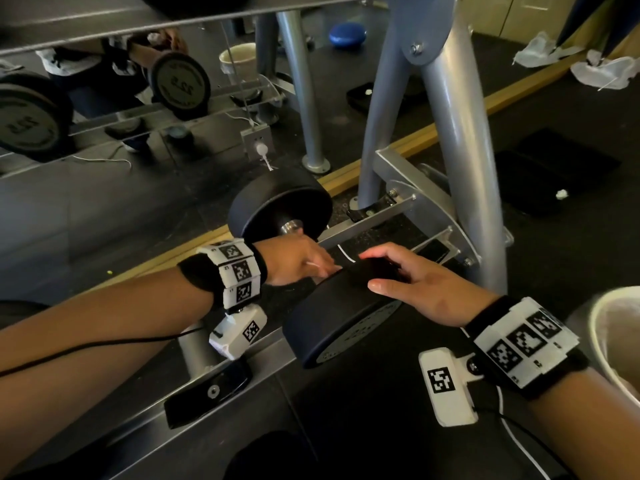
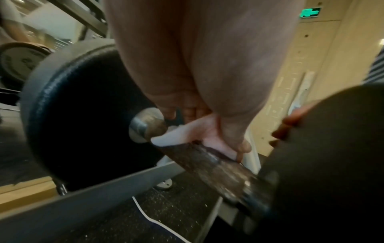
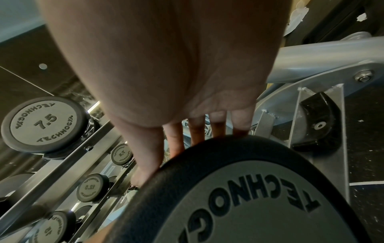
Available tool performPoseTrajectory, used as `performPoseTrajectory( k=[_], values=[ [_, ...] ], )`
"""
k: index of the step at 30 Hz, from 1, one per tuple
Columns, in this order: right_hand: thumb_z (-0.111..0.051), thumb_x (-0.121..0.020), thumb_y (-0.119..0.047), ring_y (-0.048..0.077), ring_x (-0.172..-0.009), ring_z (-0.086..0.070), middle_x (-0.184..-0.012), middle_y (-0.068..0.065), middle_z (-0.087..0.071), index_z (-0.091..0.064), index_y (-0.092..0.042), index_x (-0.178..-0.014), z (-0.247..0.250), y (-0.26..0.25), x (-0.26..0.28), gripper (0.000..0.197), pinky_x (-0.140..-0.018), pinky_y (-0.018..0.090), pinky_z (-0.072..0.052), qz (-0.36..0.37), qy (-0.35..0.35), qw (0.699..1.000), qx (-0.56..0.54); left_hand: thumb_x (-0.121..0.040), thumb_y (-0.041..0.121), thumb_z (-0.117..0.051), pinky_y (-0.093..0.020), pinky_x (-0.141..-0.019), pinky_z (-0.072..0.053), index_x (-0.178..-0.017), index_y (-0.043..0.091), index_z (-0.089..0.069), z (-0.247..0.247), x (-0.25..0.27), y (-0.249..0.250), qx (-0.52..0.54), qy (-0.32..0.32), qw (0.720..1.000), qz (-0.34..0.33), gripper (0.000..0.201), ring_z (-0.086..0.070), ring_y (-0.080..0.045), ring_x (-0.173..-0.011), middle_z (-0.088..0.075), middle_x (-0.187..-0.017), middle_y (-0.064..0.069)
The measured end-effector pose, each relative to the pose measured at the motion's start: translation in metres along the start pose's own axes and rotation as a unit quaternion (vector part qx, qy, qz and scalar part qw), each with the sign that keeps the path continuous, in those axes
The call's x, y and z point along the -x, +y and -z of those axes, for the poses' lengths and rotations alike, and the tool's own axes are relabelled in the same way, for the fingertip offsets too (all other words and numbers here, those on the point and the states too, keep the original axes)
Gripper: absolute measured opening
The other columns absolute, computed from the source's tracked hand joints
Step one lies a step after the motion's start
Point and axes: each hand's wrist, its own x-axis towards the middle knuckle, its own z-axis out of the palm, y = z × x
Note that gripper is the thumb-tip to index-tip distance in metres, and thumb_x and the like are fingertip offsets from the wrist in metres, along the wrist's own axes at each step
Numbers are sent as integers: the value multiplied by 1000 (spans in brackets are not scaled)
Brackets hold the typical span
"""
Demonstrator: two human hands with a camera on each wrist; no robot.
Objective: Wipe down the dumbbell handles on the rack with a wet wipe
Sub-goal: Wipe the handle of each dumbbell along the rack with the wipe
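Note:
A black dumbbell lies across the bottom rack rails, its far head (image 1: 280, 206) toward the mirror and its near head (image 1: 346, 327) toward me. My left hand (image 1: 294, 261) wraps around the metal handle (image 2: 218, 171) just behind the far head (image 2: 83, 123). A white wet wipe (image 2: 197, 136) is pinched between its thumb and fingers against the bar. My right hand (image 1: 408, 278) grips the top rim of the near head (image 3: 239, 197), fingers over the inner edge and thumb on the outer side. Most of the handle is hidden in the head view.
Grey rack rails (image 1: 156, 410) with a black cradle (image 1: 207, 393) run to the left, and a silver upright (image 1: 460, 133) rises behind. Lighter dumbbells (image 3: 43, 125) sit on higher shelves. A white bucket (image 1: 616, 341) stands at the right edge. Crumpled wipes (image 1: 540, 50) lie on the floor.

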Motion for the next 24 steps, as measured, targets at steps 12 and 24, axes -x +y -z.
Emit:
performPoseTrajectory(
  k=[12,24],
  values=[
    [-53,-79,-64,-3,-117,-51,-131,-20,-51,-43,-50,-132,0,0,1,55,-98,26,-42,7,-2,1000,-8,-103,30,-49,-41,-120,-29,-133,37,-60,3,-3,-6,-17,26,999,35,32,-46,-9,-136,-57,-143,11],
    [-55,-79,-62,4,-122,-49,-132,-17,-51,-43,-51,-131,0,2,-2,54,-108,41,-42,1,0,1000,-11,-104,15,-48,-30,-125,-6,-147,26,-48,3,1,-17,-89,68,993,35,45,-25,-16,-150,-42,-157,2]
  ],
)
